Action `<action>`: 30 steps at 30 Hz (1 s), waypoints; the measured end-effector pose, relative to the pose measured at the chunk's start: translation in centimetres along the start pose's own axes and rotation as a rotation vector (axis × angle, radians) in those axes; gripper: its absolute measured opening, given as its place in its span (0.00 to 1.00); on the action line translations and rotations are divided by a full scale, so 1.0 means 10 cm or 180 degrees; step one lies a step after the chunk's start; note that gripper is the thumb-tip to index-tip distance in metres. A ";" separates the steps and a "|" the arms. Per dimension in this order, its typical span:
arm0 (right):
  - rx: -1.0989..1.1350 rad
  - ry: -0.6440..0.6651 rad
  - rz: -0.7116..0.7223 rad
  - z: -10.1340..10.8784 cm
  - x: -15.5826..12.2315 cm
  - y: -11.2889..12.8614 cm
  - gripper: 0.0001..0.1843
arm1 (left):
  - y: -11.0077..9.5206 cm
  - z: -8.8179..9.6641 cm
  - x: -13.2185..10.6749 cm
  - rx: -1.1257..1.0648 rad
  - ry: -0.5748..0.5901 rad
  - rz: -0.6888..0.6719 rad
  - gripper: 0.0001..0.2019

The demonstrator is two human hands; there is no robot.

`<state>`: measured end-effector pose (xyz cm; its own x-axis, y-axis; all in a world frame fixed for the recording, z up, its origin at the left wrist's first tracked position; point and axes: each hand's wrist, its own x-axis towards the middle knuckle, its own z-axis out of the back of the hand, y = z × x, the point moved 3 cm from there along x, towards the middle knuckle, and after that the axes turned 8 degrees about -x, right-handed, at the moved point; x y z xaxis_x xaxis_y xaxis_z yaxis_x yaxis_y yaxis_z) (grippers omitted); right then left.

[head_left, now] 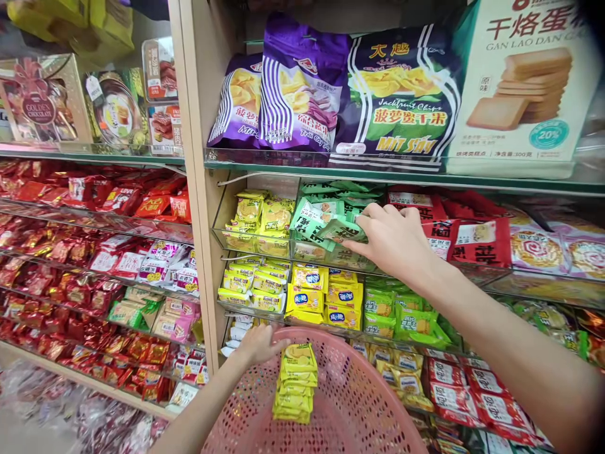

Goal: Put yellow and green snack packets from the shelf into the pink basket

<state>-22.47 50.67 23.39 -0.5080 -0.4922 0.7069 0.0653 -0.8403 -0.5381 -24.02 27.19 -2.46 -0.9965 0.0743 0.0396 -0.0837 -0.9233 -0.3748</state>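
My right hand (392, 236) pinches a green snack packet (344, 229) at the front of an acrylic shelf bin, with more green packets (314, 214) behind and to the left of it. Lower down, my left hand (259, 345) grips the rim of a pink plastic basket (373, 384) full of small holes. A stack of yellow snack packets (295, 384) lies inside the basket near its left side. Yellow packets (276, 215) fill the bin to the left of the green ones, and red packets (479, 241) sit to the right, partly behind my right hand.
Above stands a glass shelf with purple chip bags (302, 88) and a large biscuit package (520, 94). Below are bins of yellow packets (326, 296) and bright green packets (401, 315). A wooden upright (198, 189) divides these from red-wrapped sweets (70, 246) on the left.
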 end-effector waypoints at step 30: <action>-0.0218 -0.0094 0.0113 0.03 -0.02 0.02 0.19 | -1.47 2.44 0.21 0.1648 -0.1378 -0.2551 0.38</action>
<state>-22.07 50.50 23.29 -0.4807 -0.5289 0.6995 0.0236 -0.8052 -0.5926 -24.65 31.70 25.71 -0.5542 0.6887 0.4675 -0.6023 -0.7195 0.3459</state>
